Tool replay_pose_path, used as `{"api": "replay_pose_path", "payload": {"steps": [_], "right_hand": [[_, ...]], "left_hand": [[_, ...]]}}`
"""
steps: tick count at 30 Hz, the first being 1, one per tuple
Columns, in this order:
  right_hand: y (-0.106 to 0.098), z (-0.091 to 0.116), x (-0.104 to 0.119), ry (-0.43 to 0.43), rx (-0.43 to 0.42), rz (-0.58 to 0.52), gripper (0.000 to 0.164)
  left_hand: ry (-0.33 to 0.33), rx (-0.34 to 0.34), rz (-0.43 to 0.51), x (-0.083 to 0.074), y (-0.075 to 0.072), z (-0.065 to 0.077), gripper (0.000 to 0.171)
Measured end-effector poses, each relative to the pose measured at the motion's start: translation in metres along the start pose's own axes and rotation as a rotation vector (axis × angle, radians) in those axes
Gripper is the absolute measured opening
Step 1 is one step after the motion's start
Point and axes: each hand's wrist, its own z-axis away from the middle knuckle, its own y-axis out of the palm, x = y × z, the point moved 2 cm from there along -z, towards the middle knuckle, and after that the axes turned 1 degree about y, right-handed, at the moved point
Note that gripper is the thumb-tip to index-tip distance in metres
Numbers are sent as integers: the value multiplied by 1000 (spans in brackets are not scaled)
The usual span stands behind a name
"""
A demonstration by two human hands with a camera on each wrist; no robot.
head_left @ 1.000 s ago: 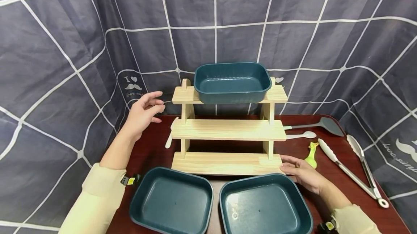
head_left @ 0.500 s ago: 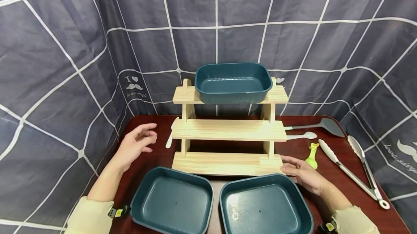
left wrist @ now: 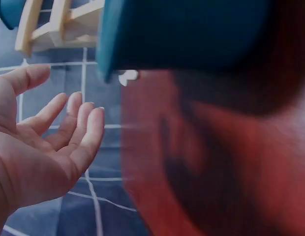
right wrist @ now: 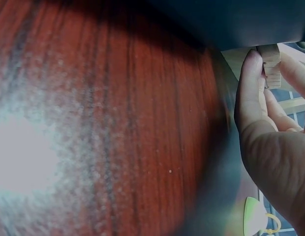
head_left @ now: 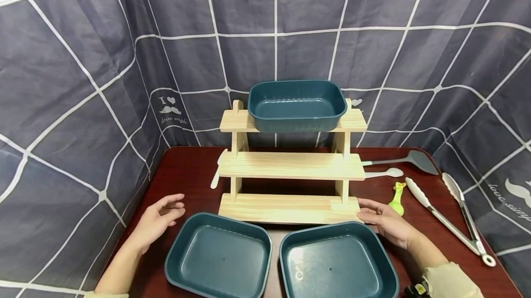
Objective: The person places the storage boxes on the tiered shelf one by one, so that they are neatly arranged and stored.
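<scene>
A three-tier wooden rack (head_left: pixel 290 165) stands in the middle of the table, seen in the head view. My right hand (head_left: pixel 390 225) grips the right end of its lowest shelf (head_left: pixel 286 209); the right wrist view has thumb and fingers on either side of the wooden end (right wrist: pixel 271 69). Left of the front left teal tray (head_left: pixel 221 252), my left hand (head_left: pixel 152 224) is in the air with relaxed fingers and nothing in it. On the top tier sits another teal tray (head_left: pixel 297 106). The front right teal tray (head_left: pixel 338 261) lies close to my right hand.
To the right lie a grey spatula (head_left: pixel 421 162), a white spoon (head_left: pixel 386 173), green measuring spoons (head_left: pixel 397 200) and tongs (head_left: pixel 444 222). A white handle (head_left: pixel 215 179) shows left of the rack. A grey checked curtain (head_left: pixel 307 53) encloses the back and sides.
My left hand has come down and toward me, from beside the top shelf to beside the front left tray. The right hand keeps its grip on the rack, which stays put.
</scene>
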Motion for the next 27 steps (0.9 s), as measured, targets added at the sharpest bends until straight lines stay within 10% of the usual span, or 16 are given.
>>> {"api": "replay_pose_path", "payload": {"steps": [12, 27], "right_hand": [[0, -1, -2, -1, 0, -12, 73], [3, 2, 1, -29, 32, -25, 68]], "left_hand": [[-179, 118, 53, 38, 9, 27, 65], [-184, 224, 231, 51, 18, 39, 72]]}}
